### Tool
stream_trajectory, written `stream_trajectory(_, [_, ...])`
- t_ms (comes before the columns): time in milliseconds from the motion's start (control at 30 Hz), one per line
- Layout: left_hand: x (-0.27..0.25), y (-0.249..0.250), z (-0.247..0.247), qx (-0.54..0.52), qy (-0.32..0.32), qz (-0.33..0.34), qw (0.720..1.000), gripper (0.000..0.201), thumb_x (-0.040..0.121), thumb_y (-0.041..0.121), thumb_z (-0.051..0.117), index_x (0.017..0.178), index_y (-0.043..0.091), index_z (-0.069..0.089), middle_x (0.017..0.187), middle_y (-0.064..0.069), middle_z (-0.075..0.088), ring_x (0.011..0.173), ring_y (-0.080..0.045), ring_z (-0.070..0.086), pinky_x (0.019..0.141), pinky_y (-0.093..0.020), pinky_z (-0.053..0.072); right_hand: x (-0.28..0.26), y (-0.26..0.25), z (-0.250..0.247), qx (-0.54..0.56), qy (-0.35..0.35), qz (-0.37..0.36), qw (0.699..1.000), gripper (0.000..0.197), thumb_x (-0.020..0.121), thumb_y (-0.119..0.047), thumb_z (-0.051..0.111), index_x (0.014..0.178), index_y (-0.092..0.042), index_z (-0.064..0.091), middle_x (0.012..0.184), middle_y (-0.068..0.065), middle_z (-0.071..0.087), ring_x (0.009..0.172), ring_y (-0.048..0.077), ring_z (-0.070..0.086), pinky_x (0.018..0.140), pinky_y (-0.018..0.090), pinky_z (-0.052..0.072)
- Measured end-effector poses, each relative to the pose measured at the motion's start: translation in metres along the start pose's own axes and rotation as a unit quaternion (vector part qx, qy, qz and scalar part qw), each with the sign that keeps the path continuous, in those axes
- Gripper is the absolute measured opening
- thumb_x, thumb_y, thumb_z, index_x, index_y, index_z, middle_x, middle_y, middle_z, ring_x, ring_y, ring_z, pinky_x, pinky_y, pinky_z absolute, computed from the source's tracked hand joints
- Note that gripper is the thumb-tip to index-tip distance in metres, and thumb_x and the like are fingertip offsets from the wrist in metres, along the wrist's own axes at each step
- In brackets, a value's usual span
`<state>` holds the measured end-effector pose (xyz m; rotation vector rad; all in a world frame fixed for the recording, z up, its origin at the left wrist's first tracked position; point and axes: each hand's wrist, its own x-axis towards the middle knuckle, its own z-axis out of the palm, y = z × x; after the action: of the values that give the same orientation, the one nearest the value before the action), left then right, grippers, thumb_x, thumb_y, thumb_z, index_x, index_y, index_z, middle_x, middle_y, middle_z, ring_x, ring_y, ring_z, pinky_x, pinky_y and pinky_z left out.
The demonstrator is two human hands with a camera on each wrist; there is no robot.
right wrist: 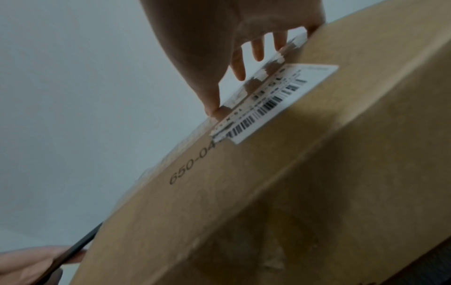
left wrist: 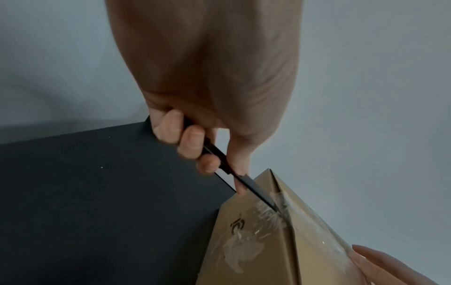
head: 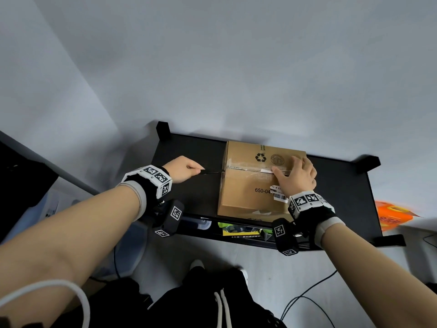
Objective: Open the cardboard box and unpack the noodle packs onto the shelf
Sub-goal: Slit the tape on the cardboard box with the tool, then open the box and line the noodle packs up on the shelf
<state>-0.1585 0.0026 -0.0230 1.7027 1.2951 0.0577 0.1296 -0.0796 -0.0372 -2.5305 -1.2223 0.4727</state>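
Note:
A closed brown cardboard box (head: 246, 181) sits on the black top shelf (head: 189, 150), its centre seam covered with clear tape (head: 248, 167). My left hand (head: 186, 168) grips a thin black blade (head: 211, 171) whose tip meets the tape at the box's left edge. In the left wrist view the blade (left wrist: 253, 188) pierces the crumpled tape (left wrist: 270, 214) on the box (left wrist: 305, 246). My right hand (head: 295, 177) rests spread on the box top, fingers straight along the seam. In the right wrist view its fingertips (right wrist: 214, 111) press by the barcode label (right wrist: 275, 100). No noodle packs show.
A lower shelf holds green and yellow packets (head: 234, 229). An orange pack (head: 395, 215) lies to the right on a white surface. The grey wall stands right behind the shelf. Cables (head: 305, 299) trail on the floor near my legs. Dark furniture (head: 21, 176) stands at left.

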Motion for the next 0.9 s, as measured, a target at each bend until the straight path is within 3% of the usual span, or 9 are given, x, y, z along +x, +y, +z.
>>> stream_trajectory(133, [-0.004, -0.003, 0.001, 0.008, -0.027, 0.001, 1.0, 0.028, 0.095, 0.011, 0.048, 0.115, 0.009, 0.067, 0.06, 0.002, 0.046, 0.057, -0.008, 0.041, 0.051, -0.006, 0.034, 0.001, -0.001, 0.0, 0.005, -0.006, 0.003, 1.0, 0.072, 0.082, -0.053, 0.058, 0.14, -0.017, 0.035, 0.155, 0.008, 0.019, 0.143, 0.03, 0.014, 0.113, 0.053, 0.022])
stream_trajectory(267, [-0.009, -0.007, -0.004, 0.033, -0.052, -0.009, 0.998, 0.026, 0.095, 0.015, 0.048, 0.11, 0.013, 0.07, 0.057, 0.0, 0.042, 0.051, -0.01, 0.035, 0.044, -0.011, 0.028, 0.001, -0.001, -0.001, 0.013, -0.006, 0.005, 1.0, 0.072, 0.082, -0.052, 0.059, 0.14, -0.017, 0.036, 0.155, 0.008, 0.019, 0.143, 0.029, 0.013, 0.113, 0.053, 0.021])
stream_trajectory(400, [-0.011, -0.005, -0.012, -0.052, 0.055, -0.033, 0.997, 0.025, 0.096, 0.01, 0.042, 0.102, 0.01, 0.067, 0.057, -0.003, 0.039, 0.03, -0.002, 0.037, 0.035, -0.008, 0.025, 0.001, -0.002, -0.004, 0.023, 0.007, 0.002, 1.0, 0.071, 0.082, -0.05, 0.06, 0.139, -0.016, 0.037, 0.154, 0.008, 0.022, 0.143, 0.029, 0.016, 0.114, 0.052, 0.019])
stream_trajectory(500, [-0.007, 0.011, -0.014, -0.116, 0.087, -0.023, 0.989, 0.028, 0.097, 0.004, 0.035, 0.106, 0.009, 0.061, 0.064, -0.003, 0.041, 0.034, -0.002, 0.037, 0.033, -0.008, 0.026, -0.002, -0.009, -0.009, 0.04, 0.084, -0.05, 0.994, 0.056, 0.085, -0.043, 0.057, 0.13, -0.013, 0.047, 0.149, 0.008, 0.033, 0.14, 0.029, 0.024, 0.115, 0.048, 0.018])
stream_trajectory(567, [-0.004, 0.029, -0.01, -0.133, 0.077, -0.002, 0.988, 0.03, 0.097, 0.003, 0.033, 0.113, 0.007, 0.058, 0.068, -0.001, 0.045, 0.046, -0.007, 0.044, 0.037, -0.01, 0.034, -0.006, -0.02, -0.015, 0.073, 0.158, -0.108, 0.979, 0.042, 0.084, -0.034, 0.059, 0.12, -0.013, 0.055, 0.141, 0.006, 0.044, 0.135, 0.027, 0.034, 0.115, 0.045, 0.019])
stream_trajectory(667, [0.001, 0.064, 0.003, -0.197, 0.065, 0.035, 0.978, 0.029, 0.098, 0.003, 0.035, 0.122, 0.002, 0.051, 0.073, -0.002, 0.05, 0.043, -0.002, 0.056, 0.046, -0.012, 0.047, -0.016, -0.039, -0.029, 0.107, 0.233, -0.197, 0.946, 0.03, 0.083, -0.029, 0.059, 0.109, -0.013, 0.06, 0.126, 0.005, 0.056, 0.123, 0.023, 0.046, 0.108, 0.041, 0.031])
stream_trajectory(733, [0.004, 0.086, 0.012, -0.24, 0.066, 0.06, 0.967, 0.029, 0.097, 0.004, 0.038, 0.125, -0.002, 0.047, 0.075, -0.004, 0.054, 0.043, -0.001, 0.06, 0.051, -0.016, 0.051, -0.023, -0.049, -0.041, 0.154, 0.211, -0.223, 0.939, 0.024, 0.087, -0.03, 0.056, 0.102, -0.012, 0.063, 0.111, 0.003, 0.065, 0.108, 0.021, 0.056, 0.096, 0.036, 0.043])
stream_trajectory(800, [0.006, 0.104, 0.019, -0.256, 0.068, 0.084, 0.961, 0.028, 0.096, 0.005, 0.044, 0.122, -0.003, 0.048, 0.079, -0.008, 0.061, 0.049, -0.005, 0.064, 0.055, -0.018, 0.053, -0.029, -0.056, -0.051, 0.171, 0.138, -0.209, 0.953, 0.03, 0.09, -0.038, 0.052, 0.092, -0.013, 0.068, 0.093, 0.0, 0.071, 0.09, 0.017, 0.064, 0.083, 0.036, 0.051])
stream_trajectory(900, [0.006, 0.122, 0.029, -0.221, 0.063, 0.104, 0.968, 0.025, 0.092, 0.011, 0.054, 0.116, 0.004, 0.055, 0.1, -0.011, 0.068, 0.076, -0.015, 0.065, 0.067, -0.021, 0.052, -0.031, -0.059, -0.057, 0.179, -0.008, -0.186, 0.966, 0.044, 0.088, -0.052, 0.05, 0.091, -0.016, 0.074, 0.087, -0.001, 0.074, 0.084, 0.015, 0.067, 0.078, 0.033, 0.053])
